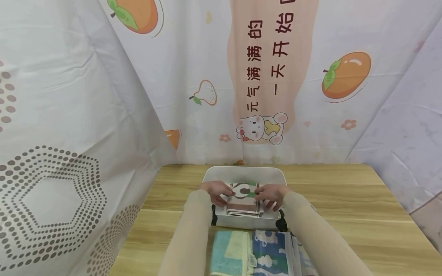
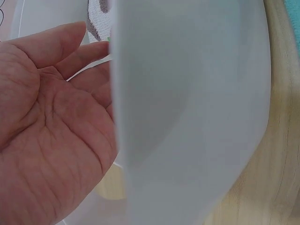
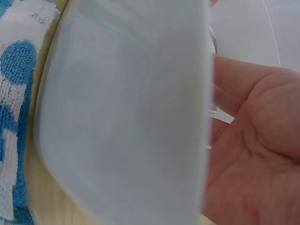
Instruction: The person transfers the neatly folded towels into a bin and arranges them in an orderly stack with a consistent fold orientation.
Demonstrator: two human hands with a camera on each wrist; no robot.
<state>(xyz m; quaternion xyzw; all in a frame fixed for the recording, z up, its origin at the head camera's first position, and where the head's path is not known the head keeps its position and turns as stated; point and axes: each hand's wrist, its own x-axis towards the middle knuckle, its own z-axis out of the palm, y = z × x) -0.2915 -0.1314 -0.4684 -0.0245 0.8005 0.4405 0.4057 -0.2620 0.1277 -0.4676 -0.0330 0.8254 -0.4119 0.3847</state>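
Observation:
A folded towel (image 1: 243,205) with brown, white and green parts and a dark round spot lies inside a white plastic bin (image 1: 246,221). My left hand (image 1: 217,191) reaches over the bin to the towel's left edge, fingertips right at the cloth. At the opposite edge is my right hand (image 1: 272,194), its thumb and fingers spread apart beside the towel. In the left wrist view the palm of the left hand (image 2: 56,112) shows, fingers loosely bent and partly hidden by the bin wall (image 2: 187,112). The bin wall (image 3: 126,117) likewise covers the right hand's fingertips in the right wrist view.
Just in front of the bin lie a folded teal and yellow towel (image 1: 228,253) and a blue patterned towel (image 1: 271,253). Dark clips (image 1: 281,222) sit at the bin's front corners. The wooden table (image 1: 355,207) ends at a printed curtain (image 1: 207,126) behind it.

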